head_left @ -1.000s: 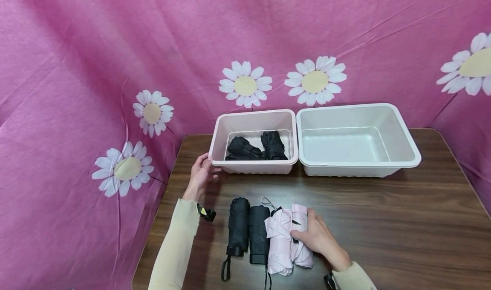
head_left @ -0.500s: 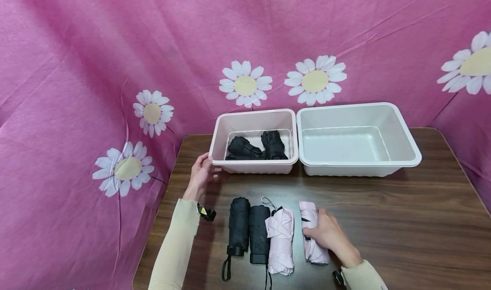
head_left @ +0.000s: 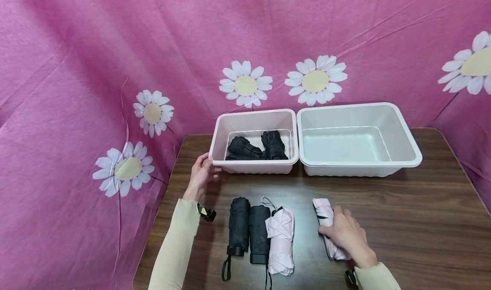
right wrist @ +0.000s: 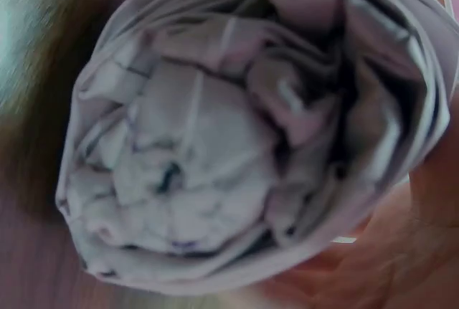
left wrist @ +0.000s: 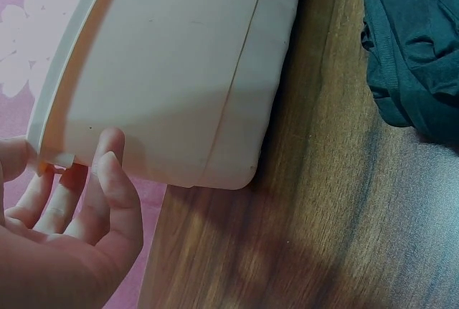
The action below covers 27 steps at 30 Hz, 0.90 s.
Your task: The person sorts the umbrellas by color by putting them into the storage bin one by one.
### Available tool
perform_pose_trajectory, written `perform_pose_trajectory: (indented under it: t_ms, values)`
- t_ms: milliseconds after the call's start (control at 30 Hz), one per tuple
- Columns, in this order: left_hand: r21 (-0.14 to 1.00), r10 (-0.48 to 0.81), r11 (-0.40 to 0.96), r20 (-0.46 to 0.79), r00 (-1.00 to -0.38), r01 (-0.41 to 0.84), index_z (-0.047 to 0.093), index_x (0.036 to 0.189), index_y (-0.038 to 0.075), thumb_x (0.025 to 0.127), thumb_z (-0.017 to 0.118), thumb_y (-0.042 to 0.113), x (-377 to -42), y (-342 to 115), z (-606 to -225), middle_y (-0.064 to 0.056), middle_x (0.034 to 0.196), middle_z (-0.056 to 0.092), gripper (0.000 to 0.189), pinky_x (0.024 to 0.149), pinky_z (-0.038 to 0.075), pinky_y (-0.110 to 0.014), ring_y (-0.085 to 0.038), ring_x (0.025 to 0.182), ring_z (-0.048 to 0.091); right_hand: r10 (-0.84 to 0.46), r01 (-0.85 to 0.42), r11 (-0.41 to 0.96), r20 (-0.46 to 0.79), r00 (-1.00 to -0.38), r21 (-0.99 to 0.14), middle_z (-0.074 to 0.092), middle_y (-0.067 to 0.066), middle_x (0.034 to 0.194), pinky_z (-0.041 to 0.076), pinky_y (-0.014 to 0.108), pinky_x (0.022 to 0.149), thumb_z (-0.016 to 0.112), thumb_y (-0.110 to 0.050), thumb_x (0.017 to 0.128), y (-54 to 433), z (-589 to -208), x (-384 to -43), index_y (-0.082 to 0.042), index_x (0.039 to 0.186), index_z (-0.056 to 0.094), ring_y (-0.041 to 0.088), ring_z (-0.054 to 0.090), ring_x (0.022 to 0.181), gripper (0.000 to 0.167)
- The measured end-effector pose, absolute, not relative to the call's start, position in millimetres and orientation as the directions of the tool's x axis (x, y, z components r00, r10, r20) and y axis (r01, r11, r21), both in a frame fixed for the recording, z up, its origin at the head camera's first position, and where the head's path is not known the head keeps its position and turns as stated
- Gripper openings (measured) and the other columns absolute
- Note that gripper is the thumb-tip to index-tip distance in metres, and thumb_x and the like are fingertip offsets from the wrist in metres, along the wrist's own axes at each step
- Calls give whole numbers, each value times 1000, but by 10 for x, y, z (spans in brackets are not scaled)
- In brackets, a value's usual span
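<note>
My right hand [head_left: 345, 231] grips a folded pale pink umbrella [head_left: 324, 213] low over the table, right of the others. Its rolled cloth end fills the right wrist view [right wrist: 208, 137]. With thumb and fingers my left hand [head_left: 201, 175] pinches the front left corner of the rim of the smaller pinkish bin [head_left: 255, 164]; the left wrist view shows the fingers under that rim. Two folded black umbrellas [head_left: 239, 226] and a second pink umbrella [head_left: 281, 241] lie side by side between the hands. Inside the smaller bin lie black folded umbrellas [head_left: 273, 145].
A larger white bin [head_left: 356, 164] stands against the smaller one on its right, with nothing inside. Both are at the back of the brown wooden table [head_left: 433, 222]. A pink curtain [head_left: 184, 34] with daisies hangs behind and to the left.
My right hand has drawn the held pink umbrella to the right, away from the other pink umbrella it lay against. The left hand stays at the bin's corner.
</note>
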State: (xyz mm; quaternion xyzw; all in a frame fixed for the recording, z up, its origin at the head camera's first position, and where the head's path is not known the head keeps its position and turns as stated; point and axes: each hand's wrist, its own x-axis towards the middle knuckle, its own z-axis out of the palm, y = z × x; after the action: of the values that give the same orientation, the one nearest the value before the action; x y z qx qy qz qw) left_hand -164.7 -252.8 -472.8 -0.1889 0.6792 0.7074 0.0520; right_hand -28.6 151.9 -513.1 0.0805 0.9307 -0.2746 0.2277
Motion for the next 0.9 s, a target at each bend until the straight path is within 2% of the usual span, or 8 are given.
perform_pose_trajectory:
  t_ms: [167, 300, 567, 900]
  values:
    - [942, -182, -66, -337, -924, -330, 43, 138, 12, 102, 49, 23, -1656, -2538, -4738, -11, 122, 61, 38, 59, 51, -25, -12, 71, 68, 0, 268, 849, -508, -862, -456, 45, 37, 113, 48, 52, 63, 75, -43, 72, 1574, -5110, -242, 6, 138, 32, 38, 56, 82, 93]
    - [944, -181, -63, -331, -926, -325, 42, 138, 11, 102, 48, 24, -1659, -2542, -4748, -15, 126, 59, 38, 61, 51, -26, -13, 72, 68, -19, 267, 849, -532, -846, -456, 45, 38, 109, 47, 50, 62, 76, -44, 71, 1595, -5111, -217, 9, 135, 32, 37, 55, 79, 95]
    - [940, -183, -74, -340, -922, -332, 43, 138, 12, 102, 47, 22, -1656, -2543, -4758, -19, 131, 55, 37, 59, 51, -25, -11, 70, 68, 3, 308, 838, -562, -827, -449, 51, 35, 106, 46, 45, 60, 75, -47, 71, 1623, -5143, -226, 9, 132, 35, 34, 55, 77, 93]
    - [940, -179, -57, -340, -923, -335, 42, 139, 12, 102, 47, 24, -1672, -2546, -4771, -20, 134, 53, 38, 66, 52, -30, -11, 70, 68, 5, 307, 832, -546, -838, -463, 58, 28, 97, 45, 44, 58, 76, -50, 70, 1647, -5175, -245, 8, 126, 42, 31, 57, 76, 88]
